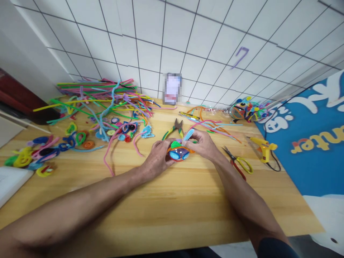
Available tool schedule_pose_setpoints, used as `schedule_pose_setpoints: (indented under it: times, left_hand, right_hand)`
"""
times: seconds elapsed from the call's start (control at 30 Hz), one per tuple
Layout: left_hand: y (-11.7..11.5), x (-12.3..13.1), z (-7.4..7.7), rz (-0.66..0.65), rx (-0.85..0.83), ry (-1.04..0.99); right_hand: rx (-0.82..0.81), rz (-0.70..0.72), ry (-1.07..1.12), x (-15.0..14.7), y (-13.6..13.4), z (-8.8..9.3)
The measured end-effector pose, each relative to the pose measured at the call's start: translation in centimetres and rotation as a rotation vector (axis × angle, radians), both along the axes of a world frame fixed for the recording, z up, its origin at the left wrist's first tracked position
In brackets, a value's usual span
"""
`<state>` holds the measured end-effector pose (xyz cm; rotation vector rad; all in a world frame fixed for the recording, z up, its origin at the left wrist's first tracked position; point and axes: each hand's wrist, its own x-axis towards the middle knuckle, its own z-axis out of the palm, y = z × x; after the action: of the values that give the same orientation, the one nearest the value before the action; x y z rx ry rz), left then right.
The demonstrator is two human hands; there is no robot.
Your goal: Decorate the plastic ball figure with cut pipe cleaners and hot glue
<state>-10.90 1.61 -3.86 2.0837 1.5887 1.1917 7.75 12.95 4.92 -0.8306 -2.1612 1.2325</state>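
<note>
Both my hands meet over the middle of the wooden table (172, 200). My left hand (158, 157) is closed round the left side of a small pipe-cleaner craft piece (178, 153), orange-rimmed with blue, purple and green coils. My right hand (202, 143) grips its right side, fingers pinched on a light blue pipe cleaner (189, 135) that sticks up from it. Just behind the hands lie green-handled pliers (174, 129).
A heap of coloured pipe cleaners (107, 98) and coiled pieces (48, 150) covers the left and back. Scissors (238, 162) and a yellow glue gun (263, 147) lie to the right, and another finished ball (245, 109) sits by the wall. A blue banner (311, 143) borders the right edge.
</note>
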Motion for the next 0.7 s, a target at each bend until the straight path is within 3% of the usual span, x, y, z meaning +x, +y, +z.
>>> schedule_pose_setpoints:
  times: [0.7]
  left_hand:
    - [0.0, -0.03, 0.01, -0.011, 0.009, -0.011]
  right_hand:
    - [0.044, 0.013, 0.006, -0.04, 0.06, 0.2]
